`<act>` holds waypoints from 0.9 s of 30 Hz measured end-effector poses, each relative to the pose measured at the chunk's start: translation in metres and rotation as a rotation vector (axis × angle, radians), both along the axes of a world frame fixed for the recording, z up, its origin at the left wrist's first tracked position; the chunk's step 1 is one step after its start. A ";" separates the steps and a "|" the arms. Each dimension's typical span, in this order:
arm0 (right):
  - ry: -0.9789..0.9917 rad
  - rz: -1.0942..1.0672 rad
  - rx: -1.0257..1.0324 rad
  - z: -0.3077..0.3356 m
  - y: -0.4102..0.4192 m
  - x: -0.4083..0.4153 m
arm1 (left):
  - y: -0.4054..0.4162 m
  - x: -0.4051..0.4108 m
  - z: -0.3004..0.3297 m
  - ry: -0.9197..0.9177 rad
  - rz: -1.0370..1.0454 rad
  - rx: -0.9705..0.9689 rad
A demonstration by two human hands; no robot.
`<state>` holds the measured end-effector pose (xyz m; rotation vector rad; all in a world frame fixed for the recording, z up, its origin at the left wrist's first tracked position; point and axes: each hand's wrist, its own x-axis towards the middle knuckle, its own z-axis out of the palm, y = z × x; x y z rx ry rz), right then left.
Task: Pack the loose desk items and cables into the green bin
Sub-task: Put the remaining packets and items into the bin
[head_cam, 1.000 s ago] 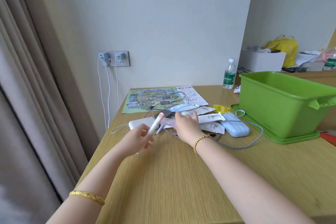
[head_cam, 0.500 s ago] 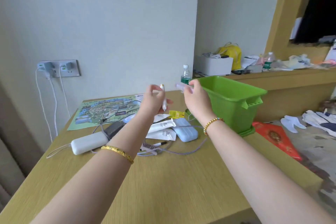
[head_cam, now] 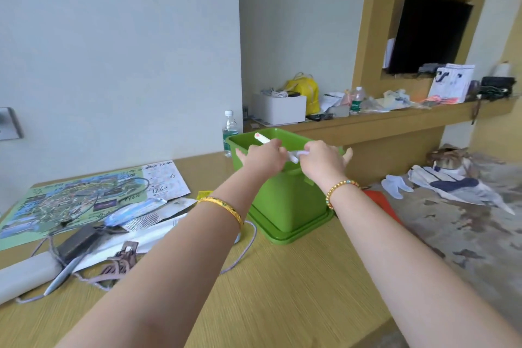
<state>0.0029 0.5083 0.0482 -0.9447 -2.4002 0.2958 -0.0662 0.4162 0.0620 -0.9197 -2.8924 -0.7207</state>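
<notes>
On the left of the wooden worktop [head_cam: 282,291] a white power bank [head_cam: 25,274] lies at the near edge with a dark adapter [head_cam: 77,240] and grey cables [head_cam: 243,246] tangled beside it, and farther back a colourful map [head_cam: 73,200] is spread flat with white packets [head_cam: 152,220] overlapping its near edge. Moving right, the left hand [head_cam: 264,157] has its fingers curled in a tight grip round a white pen-like stick [head_cam: 262,138] (a pinkish tip shows at its far end), holding it over the open top of the green bin [head_cam: 288,200]. The bin stands on its green lid at the right side of the worktop, a water bottle [head_cam: 230,130] just behind it. The right hand [head_cam: 322,161], close beside the left and also above the bin, pinches a small pale item [head_cam: 299,153] too blurred to name. Farther right a cluttered shelf [head_cam: 395,118] runs along the wall.
</notes>
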 end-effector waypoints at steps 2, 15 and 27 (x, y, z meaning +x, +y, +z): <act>-0.038 -0.007 -0.011 -0.001 0.002 -0.004 | 0.003 -0.003 0.000 0.017 -0.012 -0.149; 0.372 0.272 0.064 -0.007 -0.065 -0.016 | -0.097 -0.038 -0.020 0.201 0.084 0.237; 0.074 0.769 0.029 -0.115 -0.189 -0.051 | -0.265 -0.025 -0.106 0.105 0.102 0.070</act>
